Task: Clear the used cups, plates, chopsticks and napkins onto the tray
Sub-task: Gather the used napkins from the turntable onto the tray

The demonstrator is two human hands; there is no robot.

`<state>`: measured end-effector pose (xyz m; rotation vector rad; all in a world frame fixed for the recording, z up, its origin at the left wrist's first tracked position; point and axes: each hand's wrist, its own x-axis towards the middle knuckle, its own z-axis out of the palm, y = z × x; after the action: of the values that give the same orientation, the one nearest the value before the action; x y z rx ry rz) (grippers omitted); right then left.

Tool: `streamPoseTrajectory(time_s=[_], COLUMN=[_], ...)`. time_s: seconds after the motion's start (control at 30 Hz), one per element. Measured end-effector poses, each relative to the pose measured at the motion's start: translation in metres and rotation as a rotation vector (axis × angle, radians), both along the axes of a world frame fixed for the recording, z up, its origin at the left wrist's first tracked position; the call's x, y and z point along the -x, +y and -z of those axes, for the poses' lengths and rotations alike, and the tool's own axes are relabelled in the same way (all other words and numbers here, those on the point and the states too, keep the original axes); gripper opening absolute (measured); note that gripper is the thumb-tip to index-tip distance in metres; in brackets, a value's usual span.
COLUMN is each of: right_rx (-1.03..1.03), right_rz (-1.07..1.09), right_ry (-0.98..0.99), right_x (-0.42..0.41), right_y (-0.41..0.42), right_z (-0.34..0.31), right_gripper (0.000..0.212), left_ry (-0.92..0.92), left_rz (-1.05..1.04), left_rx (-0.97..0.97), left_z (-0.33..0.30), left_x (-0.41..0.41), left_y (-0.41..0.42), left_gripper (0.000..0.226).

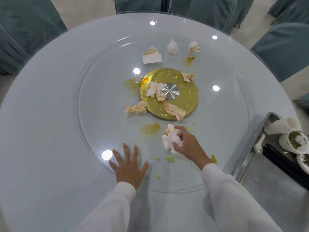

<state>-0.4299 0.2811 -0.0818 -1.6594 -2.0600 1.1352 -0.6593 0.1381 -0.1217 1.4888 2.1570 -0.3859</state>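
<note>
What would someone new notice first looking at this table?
Probably the gold disc at the centre of the glass turntable, ringed by stained crumpled napkins and yellow sauce smears. Nearer, the right hand grips a napkin wad while the left hand lies flat on the glass.

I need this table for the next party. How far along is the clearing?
Done: cups and black chopsticks already sit on the metal tray. In hand: the right hand grips a crumpled napkin, while the left hand rests flat on the glass turntable. Left: about eight soiled napkins, such as one at the far side, plus sauce smears.
</note>
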Motion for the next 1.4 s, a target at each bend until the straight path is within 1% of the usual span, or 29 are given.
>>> streamPoseTrajectory(time_s=[0.03, 0.07, 0.17, 0.27, 0.33, 0.43, 0.5, 0.57, 0.67, 0.77, 0.83, 0.93, 1.0, 1.07, 1.13, 1.2, 1.3, 1.33, 1.4], right_rx=[0.031, 0.030, -0.055, -0.148, -0.217, -0.287, -0.294, -0.283, -0.278, -0.247, -0.286, -0.346, -0.324, -0.273, -0.258, -0.270, -0.267, -0.279, -0.305], right_rz=[0.007, 0.008, 0.029, 0.078, 0.113, 0.089, 0.072, 0.035, -0.056, -0.097, -0.126, -0.147, -0.108, -0.029, 0.048, 0.128, 0.273, 0.301, 0.315], right_ry=[0.018, 0.017, 0.018, 0.044, 0.039, -0.039, -0.116, -0.180, -0.323, -0.309, -0.320, -0.316, -0.286, -0.242, -0.160, -0.088, 0.017, 0.022, -0.015], right_x=[-0.001, -0.001, 0.004, 0.014, 0.020, 0.031, 0.035, 0.040, 0.044, 0.048, 0.051, 0.056, 0.057, 0.055, 0.048, 0.035, 0.007, -0.004, -0.030], right_y=[0.003, 0.007, 0.022, 0.040, 0.054, 0.081, 0.098, 0.111, 0.123, 0.125, 0.123, 0.115, 0.115, 0.117, 0.118, 0.117, 0.116, 0.115, 0.113], right_z=[-0.004, -0.008, -0.020, -0.030, -0.033, -0.034, -0.031, -0.021, -0.004, 0.009, 0.015, 0.022, 0.023, 0.020, 0.014, 0.004, -0.017, -0.023, -0.030], right_gripper=[0.060, 0.059, 0.036, 0.024, 0.022, 0.027, 0.028, 0.025, 0.021, 0.017, 0.013, 0.008, 0.007, 0.007, 0.011, 0.007, 0.030, 0.034, 0.027], left_ry=[-0.006, -0.009, 0.002, 0.006, -0.012, -0.064, -0.094, -0.097, -0.106, -0.112, -0.119, -0.082, -0.082, -0.097, -0.095, -0.088, -0.091, -0.097, -0.115], left_rz=[0.002, 0.004, 0.003, 0.003, 0.003, -0.031, -0.054, -0.062, -0.064, -0.062, -0.066, -0.046, -0.045, -0.050, -0.054, -0.049, -0.044, -0.048, -0.061], left_rx=[-0.004, -0.004, 0.011, 0.010, 0.000, -0.027, -0.046, -0.058, -0.061, -0.073, -0.089, -0.081, -0.082, -0.080, -0.076, -0.066, -0.053, -0.050, -0.044], left_z=[0.000, 0.000, 0.000, -0.001, 0.000, -0.001, -0.003, -0.003, -0.001, 0.003, 0.005, 0.006, 0.007, 0.009, 0.009, 0.008, 0.005, 0.004, 0.003], left_x=[0.002, 0.004, 0.007, 0.015, 0.018, 0.022, 0.025, 0.030, 0.037, 0.043, 0.048, 0.052, 0.053, 0.055, 0.056, 0.057, 0.058, 0.059, 0.061], left_y=[0.000, 0.000, 0.001, 0.000, 0.001, 0.004, 0.005, 0.005, 0.007, 0.007, 0.009, 0.009, 0.010, 0.011, 0.012, 0.013, 0.013, 0.014, 0.016], left_gripper=[0.109, 0.115, 0.117, 0.118, 0.117, 0.119, 0.114, 0.102, 0.098, 0.096, 0.094, 0.096, 0.094, 0.087, 0.083, 0.081, 0.080, 0.079, 0.078])
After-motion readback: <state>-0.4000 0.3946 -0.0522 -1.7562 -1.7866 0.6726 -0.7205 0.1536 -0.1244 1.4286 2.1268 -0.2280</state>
